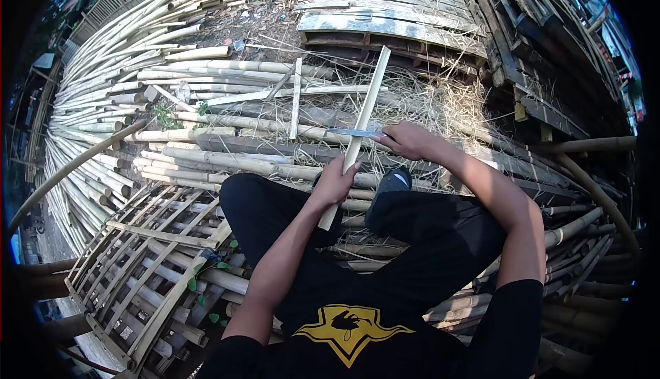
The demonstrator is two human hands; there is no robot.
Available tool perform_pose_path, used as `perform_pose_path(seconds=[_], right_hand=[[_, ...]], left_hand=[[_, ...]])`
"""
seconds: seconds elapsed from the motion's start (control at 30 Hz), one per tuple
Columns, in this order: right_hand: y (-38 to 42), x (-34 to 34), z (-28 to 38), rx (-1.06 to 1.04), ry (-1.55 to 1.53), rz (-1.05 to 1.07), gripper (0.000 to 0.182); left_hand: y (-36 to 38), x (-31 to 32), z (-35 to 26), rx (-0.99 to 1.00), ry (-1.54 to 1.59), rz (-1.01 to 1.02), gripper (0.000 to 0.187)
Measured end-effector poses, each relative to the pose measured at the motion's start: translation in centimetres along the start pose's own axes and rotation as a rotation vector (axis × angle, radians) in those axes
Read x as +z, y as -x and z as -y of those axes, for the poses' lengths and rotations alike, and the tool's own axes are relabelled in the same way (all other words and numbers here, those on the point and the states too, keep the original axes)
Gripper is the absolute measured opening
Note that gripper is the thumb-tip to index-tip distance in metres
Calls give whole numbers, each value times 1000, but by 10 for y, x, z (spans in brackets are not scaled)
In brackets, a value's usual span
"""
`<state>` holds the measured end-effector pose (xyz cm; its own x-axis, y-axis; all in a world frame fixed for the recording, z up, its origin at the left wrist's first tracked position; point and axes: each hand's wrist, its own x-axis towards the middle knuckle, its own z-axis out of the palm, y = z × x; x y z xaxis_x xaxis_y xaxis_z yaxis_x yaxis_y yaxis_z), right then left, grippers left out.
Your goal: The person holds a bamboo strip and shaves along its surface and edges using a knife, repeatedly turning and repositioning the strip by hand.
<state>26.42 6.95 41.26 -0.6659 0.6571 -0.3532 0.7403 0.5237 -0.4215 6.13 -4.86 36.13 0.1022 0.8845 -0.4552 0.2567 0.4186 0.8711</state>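
Note:
My left hand (335, 181) grips a long pale bamboo slat (368, 97) near its lower end; the slat slants up and away over my knees. My right hand (409, 138) holds a knife (352, 132), its blade lying flat across the slat just above my left hand. I sit on a heap of bamboo, black trousers and a dark shoe (393, 179) below the hands.
Bamboo poles (199, 155) lie stacked across the ground and fan out to the left. A lattice frame of bamboo strips (141, 262) sits at lower left. Wooden pallets and planks (392, 15) are piled at the back, dark timber (536, 56) at right. Dry straw covers the middle ground.

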Motion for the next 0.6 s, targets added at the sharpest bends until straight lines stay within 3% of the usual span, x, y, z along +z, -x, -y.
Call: perform_pose_path(seconds=[0.13,0.2,0.33,0.5,0.57,0.6], right_hand=[[-2,16,3,-103,49,-59,56],[-5,13,-4,-75,57,-56,56],[-6,2,-14,-78,96,-91,54],[-10,-3,-36,-120,114,-135,53],[-6,-17,-55,68,110,-208,55],[-7,-25,-67,66,114,-217,55]], left_hand=[[-8,4,14,131,-93,-81,32],[-4,7,19,325,-226,-176,30],[5,9,9,320,-265,-182,32],[22,6,-15,90,-125,-86,31],[30,8,2,146,-128,-80,29],[36,7,-2,165,-150,-60,29]])
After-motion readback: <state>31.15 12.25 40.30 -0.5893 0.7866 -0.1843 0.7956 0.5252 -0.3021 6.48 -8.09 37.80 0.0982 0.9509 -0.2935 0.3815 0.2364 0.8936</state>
